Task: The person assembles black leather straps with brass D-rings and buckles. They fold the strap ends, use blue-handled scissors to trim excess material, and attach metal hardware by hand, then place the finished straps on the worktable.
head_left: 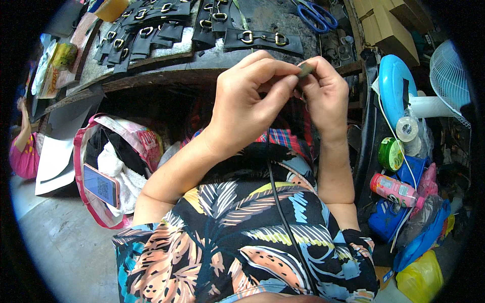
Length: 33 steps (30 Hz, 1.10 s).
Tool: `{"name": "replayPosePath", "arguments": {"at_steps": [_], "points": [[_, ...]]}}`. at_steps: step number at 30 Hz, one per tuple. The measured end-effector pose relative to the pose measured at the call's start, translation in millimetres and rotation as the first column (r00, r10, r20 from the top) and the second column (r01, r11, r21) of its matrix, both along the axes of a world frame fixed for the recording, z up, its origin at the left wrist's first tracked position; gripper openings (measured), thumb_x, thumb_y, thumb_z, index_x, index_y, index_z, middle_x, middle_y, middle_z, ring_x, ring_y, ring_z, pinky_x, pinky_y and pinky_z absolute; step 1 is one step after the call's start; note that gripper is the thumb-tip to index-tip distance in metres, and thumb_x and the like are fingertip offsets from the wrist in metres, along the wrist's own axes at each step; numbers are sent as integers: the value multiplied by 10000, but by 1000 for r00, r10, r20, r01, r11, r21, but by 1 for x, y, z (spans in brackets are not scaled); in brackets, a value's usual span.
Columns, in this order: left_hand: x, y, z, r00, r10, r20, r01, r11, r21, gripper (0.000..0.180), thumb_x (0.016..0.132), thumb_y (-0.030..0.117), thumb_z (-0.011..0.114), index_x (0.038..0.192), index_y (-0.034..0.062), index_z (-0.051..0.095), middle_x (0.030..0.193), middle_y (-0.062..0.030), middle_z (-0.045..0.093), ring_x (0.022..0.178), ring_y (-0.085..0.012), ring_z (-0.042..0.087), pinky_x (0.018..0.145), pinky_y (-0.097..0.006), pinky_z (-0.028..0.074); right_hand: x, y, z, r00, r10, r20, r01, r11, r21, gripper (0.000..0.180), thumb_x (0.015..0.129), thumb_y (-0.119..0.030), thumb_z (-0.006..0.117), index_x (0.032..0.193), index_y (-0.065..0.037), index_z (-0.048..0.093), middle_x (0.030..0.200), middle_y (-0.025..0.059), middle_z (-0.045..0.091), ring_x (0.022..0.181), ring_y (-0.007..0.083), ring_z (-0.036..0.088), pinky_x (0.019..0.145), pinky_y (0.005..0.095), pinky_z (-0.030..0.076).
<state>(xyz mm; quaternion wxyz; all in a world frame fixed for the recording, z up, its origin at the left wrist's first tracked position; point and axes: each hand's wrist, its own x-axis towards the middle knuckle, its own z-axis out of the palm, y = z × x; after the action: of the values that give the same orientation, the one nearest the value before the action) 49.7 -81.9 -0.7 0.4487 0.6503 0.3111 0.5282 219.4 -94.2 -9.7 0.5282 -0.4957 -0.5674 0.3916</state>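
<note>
Both hands meet in front of me, just above the near edge of the worktable. My left hand [247, 101] is closed, its thumb and forefinger pinching a small dark green piece [304, 69]. The fingers of my right hand [326, 93] are bent round the other side of that same piece. Most of it is covered by fingertips, so its kind cannot be made out. Just beyond the hands lies a black leather strap [262, 40] with gold-coloured metal buckles. More black buckled straps [146, 33] lie in overlapping rows at the far left.
Blue-handled scissors [316, 17] lie on the worktable [209, 59] at the back. Left of me, a pink-trimmed bag [81, 166] holds a phone [101, 184] and white cloth. At right are a blue-and-white fan [396, 76], a pink bottle [394, 190] and plastic bags. Another person [25, 151] is at far left.
</note>
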Motion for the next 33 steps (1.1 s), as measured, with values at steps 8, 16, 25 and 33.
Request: {"name": "replayPosePath", "arguments": {"at_steps": [8, 16, 25, 33], "points": [[-13, 19, -4, 953, -225, 201, 285, 890, -355, 244, 1018, 44, 623, 1226, -69, 682, 1012, -118, 748, 825, -157, 750, 782, -284, 636, 2, -8, 5, 998, 51, -40, -53, 998, -29, 186, 992, -192, 753, 936, -28, 684, 764, -34, 641, 665, 28, 559, 569, 208, 448], [-23, 29, -5, 937, -313, 158, 350, 844, -407, 226, 1005, 129, 681, 1154, -41, 679, 947, -66, 718, 793, -123, 720, 703, -257, 601, -4, -6, 9, 998, 44, -39, -44, 999, 17, 134, 960, -145, 778, 996, -34, 713, 834, -12, 675, 754, 43, 606, 677, 209, 497], [-26, 32, -11, 876, -365, 314, 475, 763, -439, 224, 1032, 240, 652, 1088, 24, 667, 875, -2, 664, 723, -58, 623, 661, -210, 506, 9, -1, 10, 979, 174, 103, -195, 949, 246, 125, 903, 40, 750, 1017, -7, 729, 930, 27, 706, 857, 81, 660, 769, 229, 534], [-15, 23, -11, 927, -202, 317, 334, 829, -449, 293, 1033, 212, 656, 1232, -2, 662, 1057, -42, 717, 934, -102, 674, 842, -242, 533, 6, -7, 0, 962, 64, -266, -69, 998, -11, 129, 945, -13, 748, 1057, -17, 683, 891, 39, 722, 764, 90, 701, 682, 240, 582]]}}
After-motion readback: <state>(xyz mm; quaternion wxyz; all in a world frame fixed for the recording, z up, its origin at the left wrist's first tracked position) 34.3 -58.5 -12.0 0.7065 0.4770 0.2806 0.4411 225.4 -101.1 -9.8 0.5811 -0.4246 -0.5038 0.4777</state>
